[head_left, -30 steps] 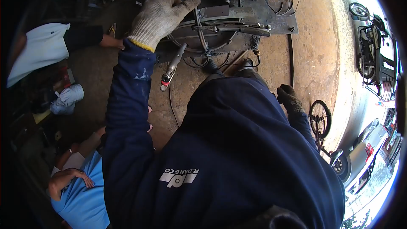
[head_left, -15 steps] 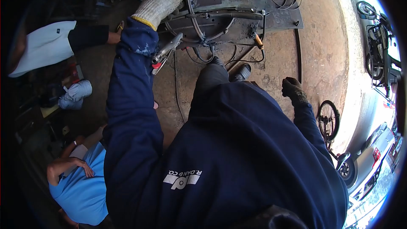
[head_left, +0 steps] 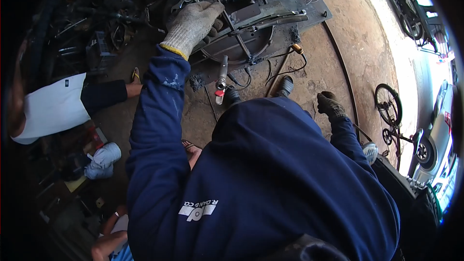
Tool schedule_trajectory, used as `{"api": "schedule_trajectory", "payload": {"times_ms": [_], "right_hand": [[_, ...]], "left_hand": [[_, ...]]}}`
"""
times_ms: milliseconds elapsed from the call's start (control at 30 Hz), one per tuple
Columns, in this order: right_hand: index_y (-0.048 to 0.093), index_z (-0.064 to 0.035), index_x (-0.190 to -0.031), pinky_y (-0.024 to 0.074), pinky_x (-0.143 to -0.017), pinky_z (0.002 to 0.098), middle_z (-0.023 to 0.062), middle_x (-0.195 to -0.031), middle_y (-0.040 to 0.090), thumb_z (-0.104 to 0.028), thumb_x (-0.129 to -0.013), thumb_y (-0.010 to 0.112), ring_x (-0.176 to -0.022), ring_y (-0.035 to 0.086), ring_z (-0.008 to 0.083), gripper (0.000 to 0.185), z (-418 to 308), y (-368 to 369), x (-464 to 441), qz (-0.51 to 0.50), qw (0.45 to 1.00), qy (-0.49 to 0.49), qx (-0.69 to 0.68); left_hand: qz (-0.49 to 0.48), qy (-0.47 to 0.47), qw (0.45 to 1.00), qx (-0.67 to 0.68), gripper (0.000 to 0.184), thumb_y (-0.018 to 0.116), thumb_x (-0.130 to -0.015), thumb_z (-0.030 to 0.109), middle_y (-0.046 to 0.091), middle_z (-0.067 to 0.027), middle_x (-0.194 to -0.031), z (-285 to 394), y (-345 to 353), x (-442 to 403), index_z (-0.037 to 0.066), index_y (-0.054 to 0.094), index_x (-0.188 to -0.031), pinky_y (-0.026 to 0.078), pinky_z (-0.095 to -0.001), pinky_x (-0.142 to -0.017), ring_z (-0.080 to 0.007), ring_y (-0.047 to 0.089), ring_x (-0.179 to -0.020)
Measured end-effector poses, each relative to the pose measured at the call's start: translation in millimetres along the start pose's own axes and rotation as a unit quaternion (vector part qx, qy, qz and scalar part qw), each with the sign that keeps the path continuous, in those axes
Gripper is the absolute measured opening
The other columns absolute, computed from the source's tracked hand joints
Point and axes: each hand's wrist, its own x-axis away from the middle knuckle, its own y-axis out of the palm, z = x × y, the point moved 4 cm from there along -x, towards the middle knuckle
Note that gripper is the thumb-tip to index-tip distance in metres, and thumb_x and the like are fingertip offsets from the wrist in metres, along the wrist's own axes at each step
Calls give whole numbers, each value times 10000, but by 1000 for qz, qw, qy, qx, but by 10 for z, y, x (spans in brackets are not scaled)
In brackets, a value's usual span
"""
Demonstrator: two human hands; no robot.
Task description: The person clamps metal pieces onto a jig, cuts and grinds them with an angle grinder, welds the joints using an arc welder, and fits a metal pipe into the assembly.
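Crossbar [head_left: 241, 43] lies across the curved metal assembly [head_left: 263, 42] in front of you. Risk: your left hand [head_left: 195, 23] meets it near 1 end, so an off-centre pull could twist or shift it. Cable [head_left: 289, 72] loops near your shoe [head_left: 286, 86]; a sidestep could trip you or drag the orange-handled tool [head_left: 296, 48]. Red-ended pliers [head_left: 222, 75] jut from the near edge; a sleeve bump could knock them. Fingers: left thumb and forefinger look closed on the crossbar, the rest curled, wrap partly hidden. Right hand [head_left: 331, 106]: off the work, fingers curled, touching nothing visible; can't tell how tight or whether empty.
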Motion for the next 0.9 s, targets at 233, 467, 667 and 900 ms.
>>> {"api": "schedule_trajectory", "payload": {"times_ms": [233,467,667,900], "right_hand": [[517,23,-1394,530,-632,355,130,-927,681,-385,-941,677,-683,639,196,631,-44,965,713,-10,999,-25,-45],[576,19,-1308,510,-589,327,114,-911,677,-352,-959,679,-674,628,184,519,-13,1064,1093,69,982,-38,-170],[637,39,-1117,510,-687,297,67,-852,657,-279,-1020,631,-726,611,153,333,-1465,437,1288,235,866,-331,-290],[636,-1,-1273,549,-819,367,146,-1088,724,-350,-973,673,-947,697,232,462,-4202,37,984,76,786,-609,-68]], "left_hand": [[89,284,937,-182,267,731,-891,272,721,-58,-965,-136,-112,40,107,718,-1101,554,-343,-774,-182,690,-837],[115,572,704,-406,448,735,-881,243,631,-19,-1354,-5,-37,130,206,643,-1318,364,-553,-1114,-240,559,-1308],[112,591,724,-336,318,757,-859,226,696,-4,-1239,4,-29,38,199,715,-1173,419,-457,-1069,-243,603,-1266],[80,555,764,-320,417,789,-747,125,695,-26,-1204,25,-43,31,177,714,-1154,451,-474,-1033,-288,602,-1264]]}}
